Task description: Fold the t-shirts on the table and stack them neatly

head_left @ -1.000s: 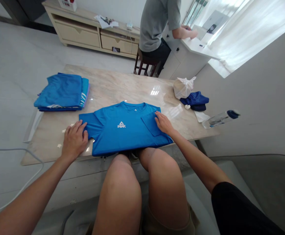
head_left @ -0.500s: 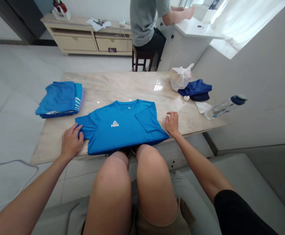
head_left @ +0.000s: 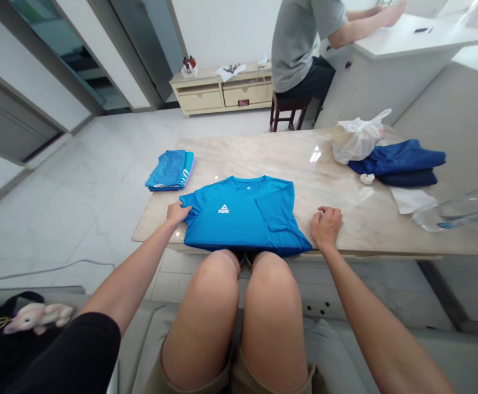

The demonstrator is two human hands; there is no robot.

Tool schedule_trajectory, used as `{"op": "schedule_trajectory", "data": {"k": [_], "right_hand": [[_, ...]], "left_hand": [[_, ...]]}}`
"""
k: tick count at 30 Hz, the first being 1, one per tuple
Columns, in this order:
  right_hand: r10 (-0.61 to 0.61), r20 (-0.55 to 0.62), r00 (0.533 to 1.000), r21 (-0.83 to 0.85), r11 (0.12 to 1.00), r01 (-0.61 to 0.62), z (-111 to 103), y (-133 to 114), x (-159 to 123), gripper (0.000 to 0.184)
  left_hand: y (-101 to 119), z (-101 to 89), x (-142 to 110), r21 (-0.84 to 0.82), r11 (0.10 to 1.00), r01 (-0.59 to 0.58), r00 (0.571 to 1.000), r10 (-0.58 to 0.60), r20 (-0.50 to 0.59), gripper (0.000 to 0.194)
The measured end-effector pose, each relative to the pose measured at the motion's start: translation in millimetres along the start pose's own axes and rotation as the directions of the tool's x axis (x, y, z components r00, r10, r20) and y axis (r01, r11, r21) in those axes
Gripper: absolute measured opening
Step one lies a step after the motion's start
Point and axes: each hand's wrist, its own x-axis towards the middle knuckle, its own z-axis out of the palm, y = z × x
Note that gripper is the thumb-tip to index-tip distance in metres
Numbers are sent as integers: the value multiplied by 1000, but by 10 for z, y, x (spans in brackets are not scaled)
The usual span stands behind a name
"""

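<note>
- Fingers of the left hand lie close together over the sleeve of a blue PEAK T-shirt; whether they pinch the cloth cannot be told from this view.
- Fingers of the right hand curl loosely around nothing, resting on the marble tabletop just beside the shirt's lower corner.
- T-shirt lies flat, front up, at the table's near edge, directly before the person's knees, one side folded inward (the flap sits right of the logo).
- Beyond it, a stack of folded blue garments sits to the left; a white plastic bag, navy clothing, a white paper sheet and a plastic water bottle sit to the right.
- Farther back, a co-worker in a gray T-shirt sits on a dark wooden stool, hands on a white counter.
</note>
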Motion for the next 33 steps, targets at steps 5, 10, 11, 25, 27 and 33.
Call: {"op": "schedule_trajectory", "data": {"k": [5, 10, 11, 25, 27, 33], "right_hand": [[-10, 25, 1000, -12, 1000, 11, 15, 0, -10, 24], [-9, 39, 999, -31, 999, 10, 17, -14, -13, 23], [-9, 38, 999, -36, 999, 10, 15, -17, -14, 23], [-35, 60, 998, -103, 994, 41, 4, -23, -11, 25], [-35, 71, 997, -114, 993, 43, 1, -16, -7, 25], [-29, 86, 996, -141, 989, 41, 5, -3, 24, 23]], "left_hand": [[240, -73, -40, 16, 1000, -19, 996, 20, -83, 41], [641, 34, -309, -132, 886, -444, 894, 448, -1, 42], [688, 68, -365, -191, 850, -491, 861, 506, 41, 49], [547, 758, -563, 28, 735, -677, 730, 668, 143, 67], [547, 838, -511, 49, 774, -632, 771, 621, 136, 71], [517, 842, -309, 64, 819, -571, 820, 564, 92, 72]]}}
